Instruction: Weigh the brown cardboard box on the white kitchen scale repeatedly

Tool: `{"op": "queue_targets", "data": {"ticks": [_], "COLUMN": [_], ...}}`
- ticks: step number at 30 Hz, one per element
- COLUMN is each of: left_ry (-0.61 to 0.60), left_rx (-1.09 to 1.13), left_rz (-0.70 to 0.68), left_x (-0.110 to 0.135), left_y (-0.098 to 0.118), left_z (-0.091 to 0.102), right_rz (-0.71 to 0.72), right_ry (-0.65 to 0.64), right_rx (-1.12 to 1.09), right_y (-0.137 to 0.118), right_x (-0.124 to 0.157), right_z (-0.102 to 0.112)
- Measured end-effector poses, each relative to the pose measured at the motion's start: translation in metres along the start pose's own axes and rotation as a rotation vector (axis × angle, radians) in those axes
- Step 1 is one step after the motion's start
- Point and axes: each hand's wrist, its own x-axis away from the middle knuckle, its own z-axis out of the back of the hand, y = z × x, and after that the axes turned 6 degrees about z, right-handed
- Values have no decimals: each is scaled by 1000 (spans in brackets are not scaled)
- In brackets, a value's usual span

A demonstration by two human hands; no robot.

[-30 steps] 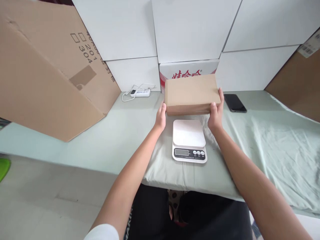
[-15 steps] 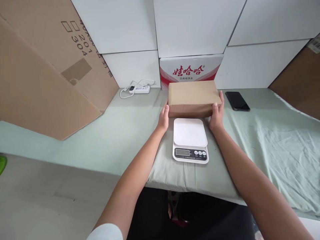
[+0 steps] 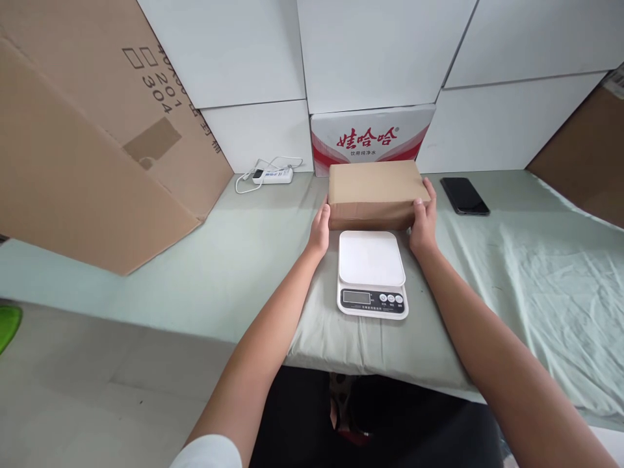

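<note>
A brown cardboard box (image 3: 377,185) is gripped between my two hands, in front of a white-and-red printed carton. At its left end is my left hand (image 3: 320,227), thumb upright along the side and the other fingers mostly hidden. My right hand (image 3: 424,221) clasps the right end, its thumb on the near face and a finger along the far side. Just nearer to me lies a white kitchen scale (image 3: 372,273) with nothing on its platform; its display looks blank.
The printed carton (image 3: 370,133) stands against white panels (image 3: 365,52). A white power strip with a cable (image 3: 273,175) lies back left, a black phone (image 3: 465,195) back right. Large cardboard sheets rise at the left (image 3: 97,143) and right (image 3: 585,149). Pale green cloth (image 3: 219,279) covers the table.
The box has barely shifted; its far edge sits slightly lower in view. Both hands keep their hold, and the camera has moved a little.
</note>
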Motion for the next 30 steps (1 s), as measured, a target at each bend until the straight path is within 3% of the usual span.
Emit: {"op": "queue_targets", "data": {"ticks": [4,19,30], "left_ry": [-22,27,-15], "left_rx": [-6,-15,-22], "left_rz": [-77,-23,-37], "left_x": [2,6,6], "left_y": [0,4,4], "left_z": [0,-1,1], "right_rz": [18,6,29], "right_ry": [-9,1,2], "right_rx": [10,43,41], "right_y": [-3,-9,-6], "right_x": [2,6,7], "right_z": [1,1,1]}}
